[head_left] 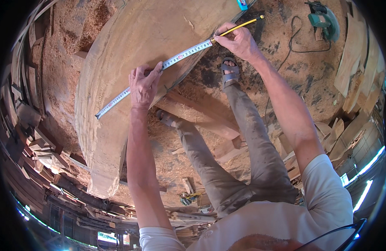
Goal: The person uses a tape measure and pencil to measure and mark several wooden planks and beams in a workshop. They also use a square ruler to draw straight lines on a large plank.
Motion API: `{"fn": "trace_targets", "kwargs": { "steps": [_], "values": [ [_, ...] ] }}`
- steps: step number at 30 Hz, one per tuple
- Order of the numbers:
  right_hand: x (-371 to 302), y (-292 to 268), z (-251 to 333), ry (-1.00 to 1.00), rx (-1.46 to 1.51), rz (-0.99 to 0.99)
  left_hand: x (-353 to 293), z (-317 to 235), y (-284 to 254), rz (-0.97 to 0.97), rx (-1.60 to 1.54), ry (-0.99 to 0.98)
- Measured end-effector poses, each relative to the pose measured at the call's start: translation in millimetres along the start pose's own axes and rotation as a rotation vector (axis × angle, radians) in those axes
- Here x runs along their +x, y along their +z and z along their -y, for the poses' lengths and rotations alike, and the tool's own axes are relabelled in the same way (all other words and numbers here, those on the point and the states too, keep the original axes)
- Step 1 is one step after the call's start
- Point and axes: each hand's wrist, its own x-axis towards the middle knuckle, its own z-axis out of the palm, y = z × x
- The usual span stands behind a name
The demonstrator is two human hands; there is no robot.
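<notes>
A large wooden slab (138, 37) with an uneven, natural edge lies in front of me. Slantwise across its face runs a white measuring tape blade (186, 53) with printed markings. My left hand (143, 87) is closed on the blade near its middle, thumb and fingers pinching it against the wood. At the slab's right edge, my right hand (242, 45) grips a yellow pencil (245, 24), its point at the upper right end of the blade. The blade's lower left end rests on the slab. Fingers hide part of the tape.
A green circular saw (322, 21) with a dark cord (290, 46) sits on the sawdust-covered floor at far right. A turquoise object (242, 4) is at the slab's top edge. Boards (360, 58) lean at the right; a timber beam (205, 115) lies by my feet. Wood scraps line the left.
</notes>
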Motion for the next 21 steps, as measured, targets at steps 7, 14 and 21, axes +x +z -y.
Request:
{"fn": "trace_targets", "kwargs": {
  "steps": [7,14,21],
  "values": [
    [1,-2,0,0.076,-0.005,0.039,1,-1,3,-0.008,0.026,-0.001],
    [2,0,2,0.075,0.032,0.022,-2,2,4,-0.008,0.037,-0.006],
    [0,-1,-4,0.129,0.088,0.053,3,-2,3,-0.006,0.071,0.021]
  ]
}}
